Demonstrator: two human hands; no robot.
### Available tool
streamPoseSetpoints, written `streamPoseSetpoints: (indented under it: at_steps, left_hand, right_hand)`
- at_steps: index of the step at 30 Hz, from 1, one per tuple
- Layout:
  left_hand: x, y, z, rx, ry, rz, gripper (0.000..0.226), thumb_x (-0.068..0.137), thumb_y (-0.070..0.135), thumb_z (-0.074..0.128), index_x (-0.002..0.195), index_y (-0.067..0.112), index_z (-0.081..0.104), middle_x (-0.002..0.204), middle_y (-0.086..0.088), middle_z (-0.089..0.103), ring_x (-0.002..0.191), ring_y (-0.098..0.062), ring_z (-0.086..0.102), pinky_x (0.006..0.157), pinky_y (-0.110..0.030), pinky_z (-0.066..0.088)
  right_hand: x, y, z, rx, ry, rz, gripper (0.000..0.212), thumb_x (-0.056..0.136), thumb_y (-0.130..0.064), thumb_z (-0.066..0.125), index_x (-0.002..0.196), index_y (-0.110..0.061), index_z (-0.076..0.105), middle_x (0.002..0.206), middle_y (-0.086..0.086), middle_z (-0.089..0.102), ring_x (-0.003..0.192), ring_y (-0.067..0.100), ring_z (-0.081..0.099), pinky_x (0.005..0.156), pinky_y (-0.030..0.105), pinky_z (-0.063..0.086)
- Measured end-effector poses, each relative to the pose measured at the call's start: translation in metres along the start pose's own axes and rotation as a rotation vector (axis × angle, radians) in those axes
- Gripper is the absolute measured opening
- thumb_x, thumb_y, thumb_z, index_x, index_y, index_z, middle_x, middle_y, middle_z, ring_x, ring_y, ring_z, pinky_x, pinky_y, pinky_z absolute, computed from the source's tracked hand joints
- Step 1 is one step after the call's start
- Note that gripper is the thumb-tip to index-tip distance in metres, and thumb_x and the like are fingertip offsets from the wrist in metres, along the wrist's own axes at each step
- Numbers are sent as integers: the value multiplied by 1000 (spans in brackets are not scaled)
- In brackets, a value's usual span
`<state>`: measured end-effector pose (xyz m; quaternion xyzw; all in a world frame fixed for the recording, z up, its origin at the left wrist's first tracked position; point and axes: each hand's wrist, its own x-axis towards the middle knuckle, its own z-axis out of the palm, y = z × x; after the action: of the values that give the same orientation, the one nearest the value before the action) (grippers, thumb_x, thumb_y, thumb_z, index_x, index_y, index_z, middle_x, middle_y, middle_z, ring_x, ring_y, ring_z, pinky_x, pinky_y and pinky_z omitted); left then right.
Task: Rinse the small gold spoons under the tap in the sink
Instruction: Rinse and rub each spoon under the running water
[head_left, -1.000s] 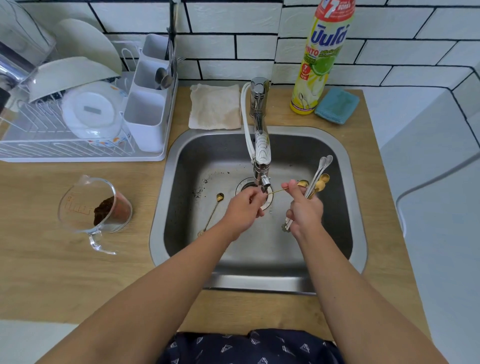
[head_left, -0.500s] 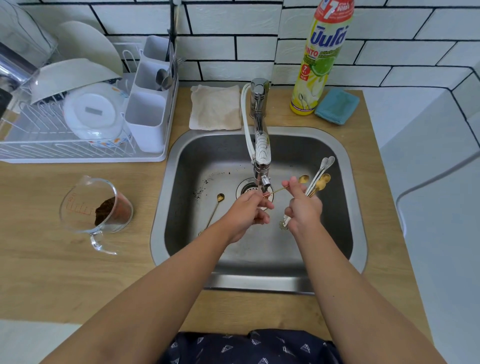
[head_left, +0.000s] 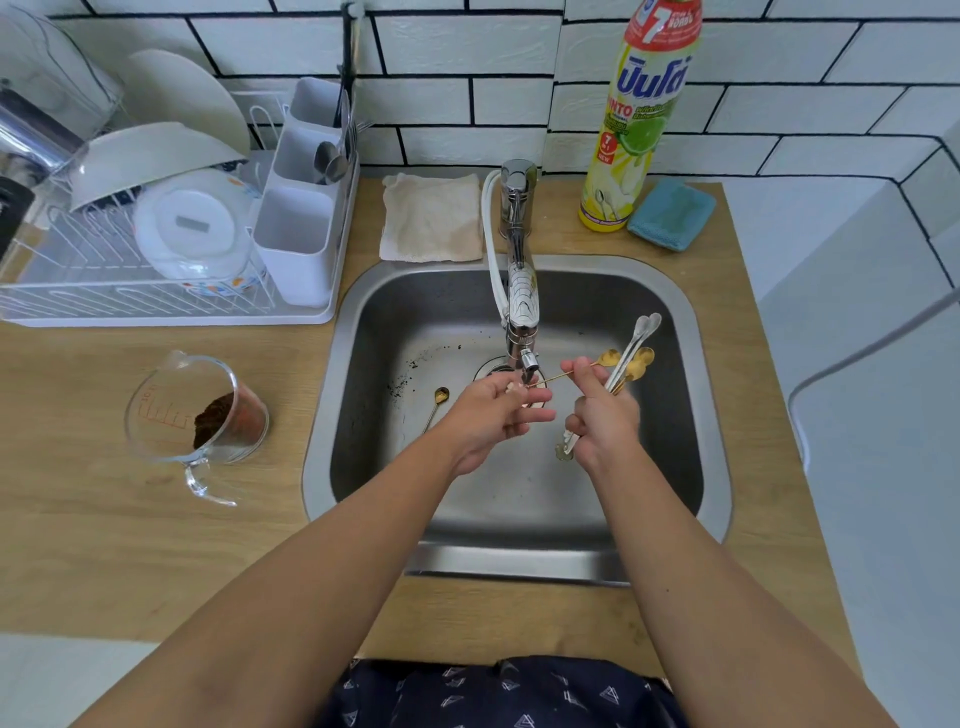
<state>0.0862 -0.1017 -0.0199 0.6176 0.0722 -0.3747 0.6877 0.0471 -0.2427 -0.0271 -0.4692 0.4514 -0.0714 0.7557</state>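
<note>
Bare forearms, no sleeves; dark navy garment (head_left: 498, 693) with small pale, seemingly triangular marks.

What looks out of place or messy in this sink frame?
Dark specks, like grounds, are scattered on the sink floor left of the drain. One gold spoon lies loose there, apart from the bundle in the right hand. Nothing looks damaged.

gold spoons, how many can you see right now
4, perhaps more. One lies on the sink floor. One crosses under the tap, held by both hands. Two gold bowls poke from the right hand's bundle with silver spoons; others may be hidden there.
</note>
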Motion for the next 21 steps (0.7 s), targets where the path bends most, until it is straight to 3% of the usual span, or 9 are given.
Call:
streamPoseSetpoints:
  at_steps: [5,9,11,13,17,19,21]
  left_hand:
    - [2,-1,1,89,154,22,10,97,31,66,104,24,69,92,6,79,66,-11,73,59,-24,40]
    - [2,0,3,105,297,37,17,86,31,80,84,18,70,74,0,76,48,-9,64,44,-18,40]
    - [3,1,2,158,334,47,21,87,31,79,79,16,66,67,0,70,44,-8,59,42,-16,40]
    - [2,1,1,114,263,32,15,98,25,66,88,14,65,76,-1,71,52,-7,65,52,-19,45]
    - [-3,1,-1,-293,98,-10,14,107,7,46,106,13,59,92,5,79,89,-9,76,74,-20,54]
    - [-3,-1,-2,-271,117,-24,10,105,10,51,108,10,61,92,2,79,88,-10,76,69,-19,55]
    - [-1,-3,0,-123,199,-50,11,103,18,58,104,9,63,83,-2,75,70,-10,75,59,-19,53]
  right_hand:
    - [-4,-3,2,-20,-32,14,17,94,-31,74,81,-22,79,78,-4,75,42,6,29,39,22,31]
    - [-8,-1,2,-30,-66,17,17,95,-29,74,83,-20,80,86,7,67,44,7,27,40,22,30]
    - [-10,-1,5,-30,-96,12,22,95,-28,73,75,-26,81,87,7,66,43,6,28,40,22,30]
    - [-11,-1,8,-6,-101,13,31,96,-26,72,66,-31,80,85,6,69,41,5,28,39,22,28]
    - [-6,-5,8,66,-78,26,21,96,-22,72,75,-22,73,82,3,71,41,6,25,38,21,24]
    - [-4,-6,6,55,-75,38,14,96,-22,73,82,-20,71,87,1,77,41,6,26,38,21,25]
    - [-4,-5,4,29,-80,48,10,95,-24,73,87,-19,72,90,-1,80,40,6,27,37,21,27]
